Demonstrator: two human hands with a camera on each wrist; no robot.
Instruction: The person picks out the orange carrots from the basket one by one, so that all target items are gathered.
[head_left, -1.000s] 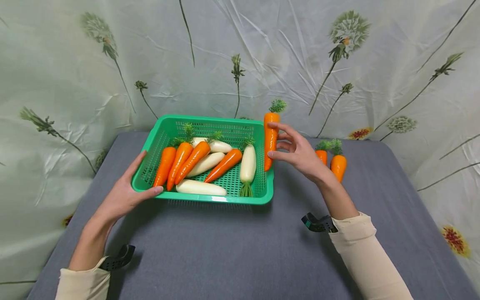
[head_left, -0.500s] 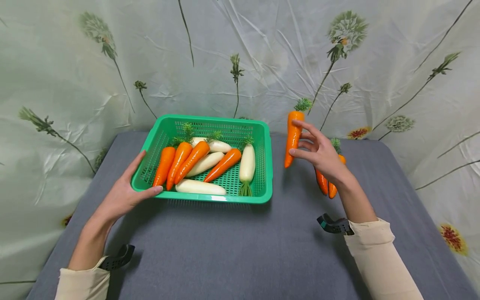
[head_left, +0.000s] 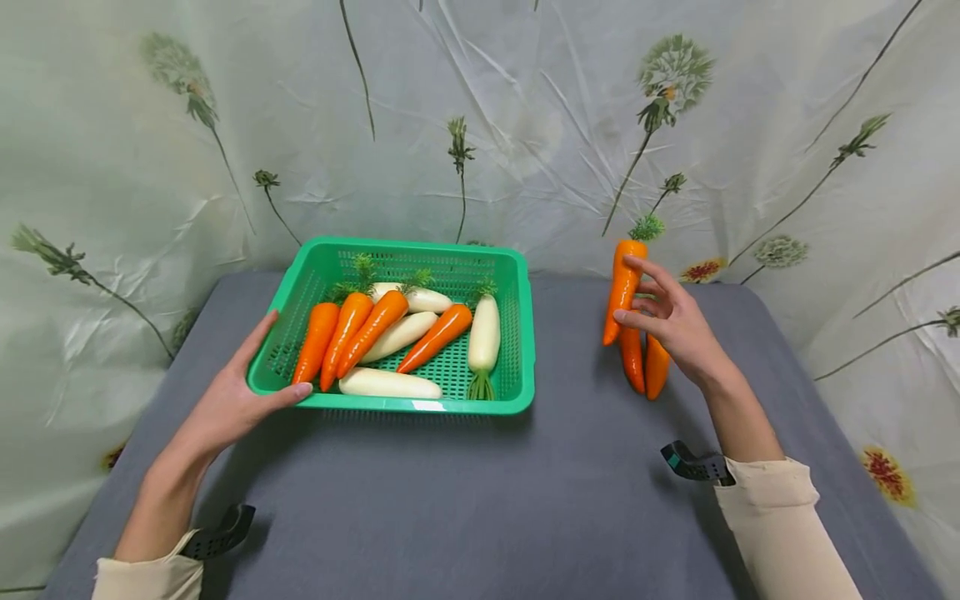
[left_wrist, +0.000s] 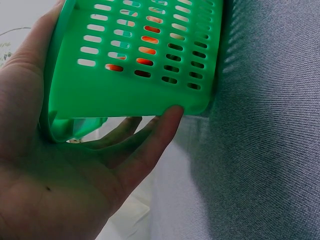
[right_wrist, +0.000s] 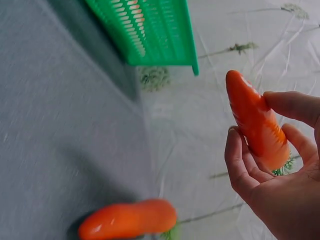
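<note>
My left hand holds the left end of a green plastic basket, thumb on the near rim; the left wrist view shows the hand bent around the basket's outer wall. Several carrots with leafy tops and several white radishes lie inside. To the basket's right, my right hand pinches a carrot between thumb and fingertips, leafy end up and tip slanting down. Just below it, two more carrots lie side by side on the table, their tops hidden behind the hand.
A grey cloth covers the table. Behind it hangs a pale curtain printed with dandelions, close to the table's back edge. Black wrist straps sit at both sleeve cuffs.
My right hand has carried the carrot rightward from the basket's right rim to above the two carrots on the table. The left hand stays on the basket; the head view has shifted slightly.
</note>
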